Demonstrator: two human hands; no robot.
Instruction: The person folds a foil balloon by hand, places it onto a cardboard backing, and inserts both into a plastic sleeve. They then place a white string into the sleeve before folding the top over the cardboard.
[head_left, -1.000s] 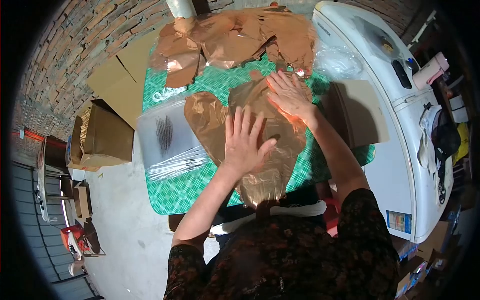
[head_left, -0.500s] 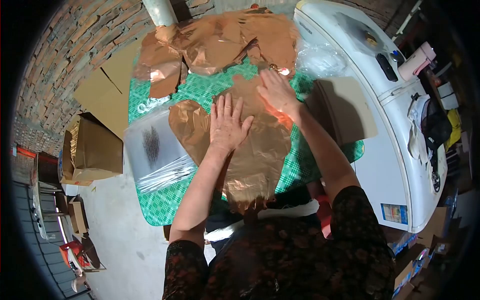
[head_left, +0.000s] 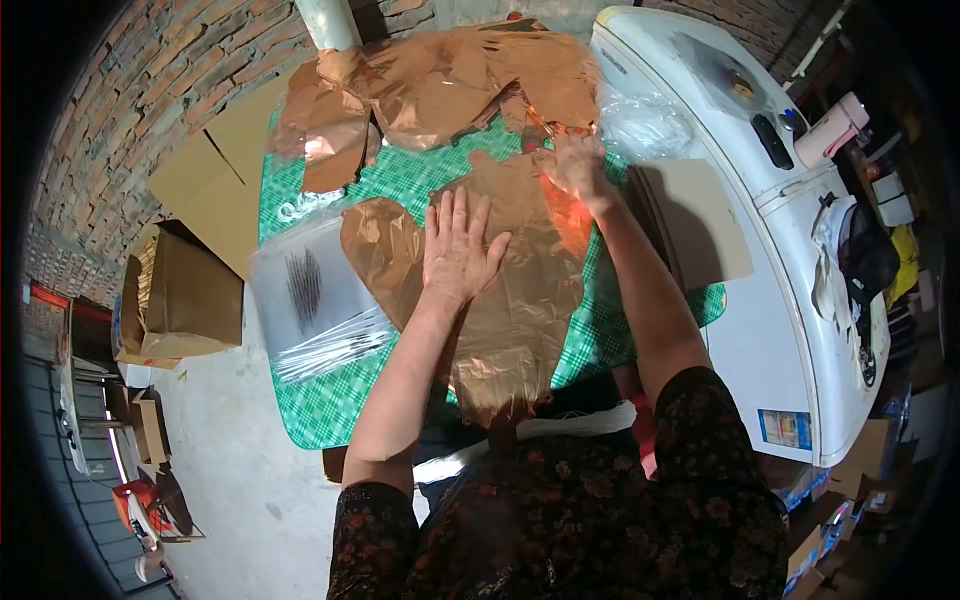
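Observation:
A flat, uninflated copper-coloured foil balloon (head_left: 520, 300) lies spread over the green checked tablecloth (head_left: 330, 415) in front of me. My left hand (head_left: 456, 245) presses flat on its left-middle part, fingers stretched out and slightly apart. At the balloon's upper right edge is my right hand (head_left: 578, 165), with its fingers curled down close together. What those fingertips hold, if anything, I cannot make out. Bright orange light shines off the foil just below the right wrist. Beyond both hands, a heap of similar copper foil balloons (head_left: 430, 90) covers the far end of the table.
Left of the balloon lies a stack of clear plastic bags (head_left: 300, 270), with white string (head_left: 305, 203) above it. A crumpled clear bag (head_left: 645, 125) and cardboard (head_left: 700, 225) are at the right, beside a white refrigerator (head_left: 770, 330). A cardboard box (head_left: 195, 305) stands at left.
My right hand has moved to the right and slightly away from me, toward the balloon's edge, and its fingers look more curled. My left hand stays flat on the foil.

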